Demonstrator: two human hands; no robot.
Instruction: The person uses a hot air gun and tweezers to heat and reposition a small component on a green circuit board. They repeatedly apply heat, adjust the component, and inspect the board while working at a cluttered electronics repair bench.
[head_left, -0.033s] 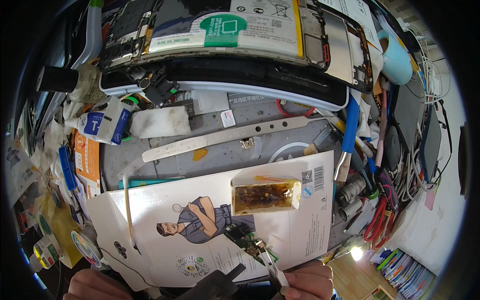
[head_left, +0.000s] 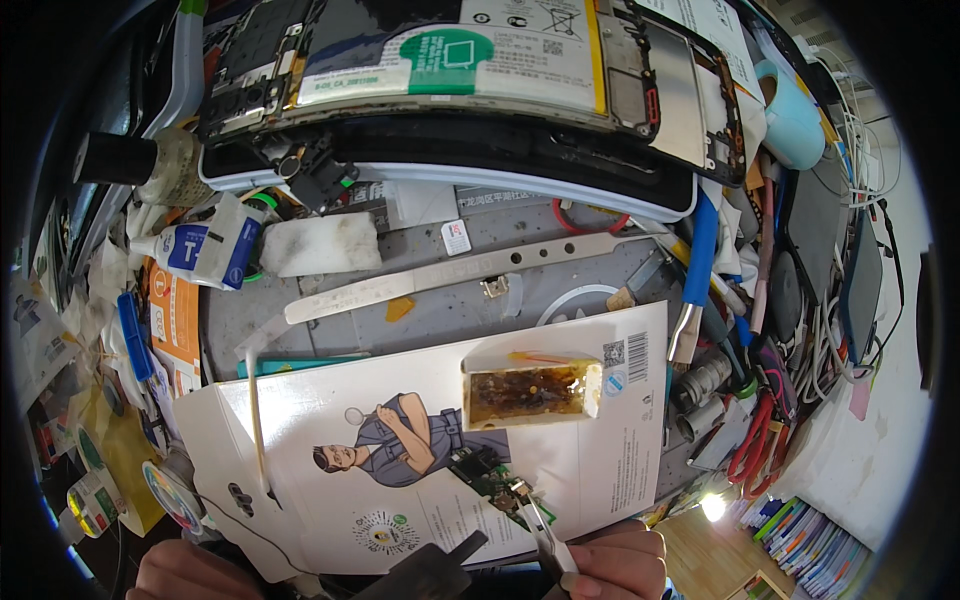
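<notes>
My right hand [head_left: 618,563] pinches metal tweezers [head_left: 548,540] near the lower edge. Their tips rest on a small green circuit board [head_left: 489,476], which lies at a slant on a white printed box [head_left: 590,470]. At the lower left my left hand [head_left: 190,572] is curled, its fingers partly cut off by the picture's edge. A dark, blurred tool [head_left: 425,572] juts in between the hands, its narrow end beside the board; whether the left hand grips it is hidden. Just above the board stands a small white tray [head_left: 470,405] with brown, glossy residue.
Long metal tweezers [head_left: 450,270] lie across the grey mat, near a white sponge [head_left: 322,245] and a bottle [head_left: 215,240]. An opened phone [head_left: 540,75] spans the back. Brushes [head_left: 690,310], red-handled pliers [head_left: 752,450] and cables crowd the right. A cotton swab [head_left: 256,420] lies on the box's left.
The dark tool's narrow end has shifted very slightly left and down. Both hands, the tweezers and the circuit board look unmoved.
</notes>
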